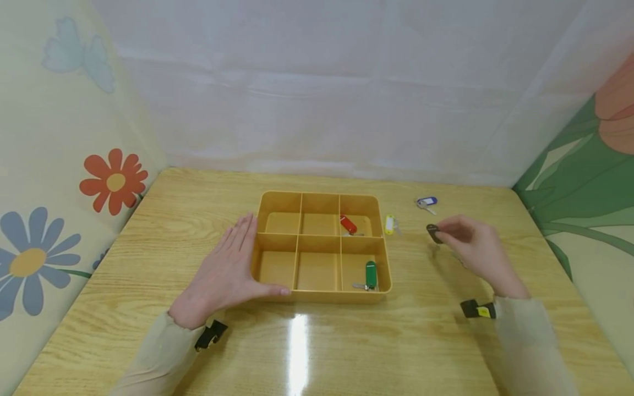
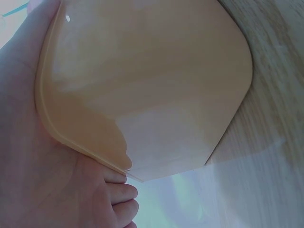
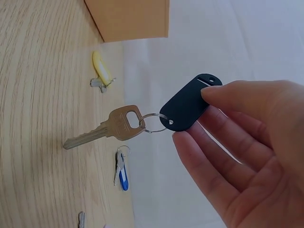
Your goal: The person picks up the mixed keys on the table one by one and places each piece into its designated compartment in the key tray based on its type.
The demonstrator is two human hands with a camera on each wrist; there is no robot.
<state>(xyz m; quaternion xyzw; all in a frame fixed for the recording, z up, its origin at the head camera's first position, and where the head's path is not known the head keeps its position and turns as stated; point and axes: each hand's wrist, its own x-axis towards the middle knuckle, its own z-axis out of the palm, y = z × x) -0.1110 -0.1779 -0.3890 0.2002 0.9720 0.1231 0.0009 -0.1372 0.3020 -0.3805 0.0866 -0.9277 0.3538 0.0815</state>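
Observation:
My right hand pinches a black key tag between thumb and fingers, above the table to the right of the box. From the tag's ring hangs a metal key. My left hand rests against the left side of a yellow-orange divided box, fingers straight along the wall and thumb along the front rim. A red key tag with its key lies in the back right compartment. In the front right compartment is a green key tag with a key.
On the table, a yellow-tagged key lies just right of the box. Farther back lies a blue-tagged key. Part of another key shows near the right hand. A white sheet hangs behind the table.

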